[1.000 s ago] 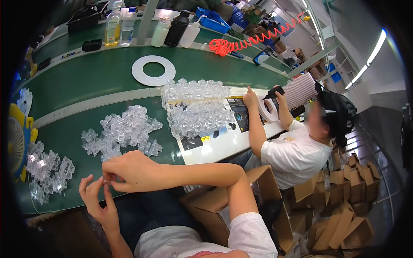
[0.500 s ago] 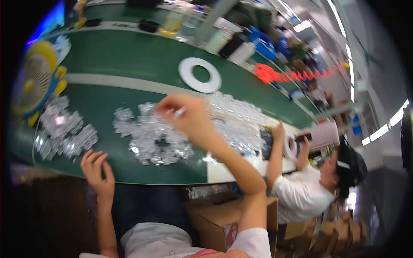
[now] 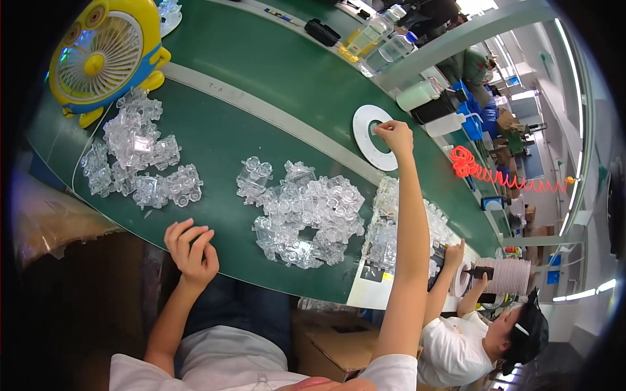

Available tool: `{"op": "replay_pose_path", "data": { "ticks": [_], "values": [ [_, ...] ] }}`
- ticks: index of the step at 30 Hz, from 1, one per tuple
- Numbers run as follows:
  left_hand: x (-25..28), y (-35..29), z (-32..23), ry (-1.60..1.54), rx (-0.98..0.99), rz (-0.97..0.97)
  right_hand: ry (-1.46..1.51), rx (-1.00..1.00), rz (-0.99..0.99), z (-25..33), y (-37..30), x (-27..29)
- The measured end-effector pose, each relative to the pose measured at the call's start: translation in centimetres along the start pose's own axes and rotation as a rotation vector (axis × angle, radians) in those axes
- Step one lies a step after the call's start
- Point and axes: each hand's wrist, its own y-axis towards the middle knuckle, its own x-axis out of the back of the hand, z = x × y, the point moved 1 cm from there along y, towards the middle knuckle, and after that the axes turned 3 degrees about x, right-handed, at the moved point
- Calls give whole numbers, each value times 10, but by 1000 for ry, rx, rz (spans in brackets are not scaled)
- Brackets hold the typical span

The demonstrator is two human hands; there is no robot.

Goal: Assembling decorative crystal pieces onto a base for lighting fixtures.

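Note:
My right hand [image 3: 396,138] reaches far across the bench, its fingers pinched together over the inner edge of a flat white ring [image 3: 372,151]. What lies between the fingertips is too small to make out. Near the front edge of the green bench, my left hand [image 3: 192,253] holds nothing, its fingers loosely bent and apart. Just beyond it lies a pile of clear plastic parts [image 3: 140,153]. A bigger heap of the same clear parts [image 3: 313,208] lies between my two arms, and more clear parts [image 3: 437,218] sit beyond my right forearm.
A yellow and blue fan [image 3: 98,62] stands at the left. Bottles [image 3: 375,32] and a red coiled hose [image 3: 489,173] are along the far side. To the right a co-worker [image 3: 469,339] works at the same bench. A cardboard box [image 3: 339,342] sits below the bench edge.
My right hand has moved from above the middle heap, away and rightward, to the white ring. My left hand stays near the bench edge. The whole view has turned.

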Motion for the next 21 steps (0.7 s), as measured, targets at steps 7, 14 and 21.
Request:
{"op": "replay_pose_path", "data": {
  "ticks": [7,14,21],
  "values": [
    [2,-3,1,-9,-12,-9,-18,-84,44,-6,14,-17],
    [3,-7,3,-12,-14,-26,86,-59,81,5,19,-24],
    [2,-9,5,-32,-4,-58,71,-71,91,8,22,-28]
  ]
}}
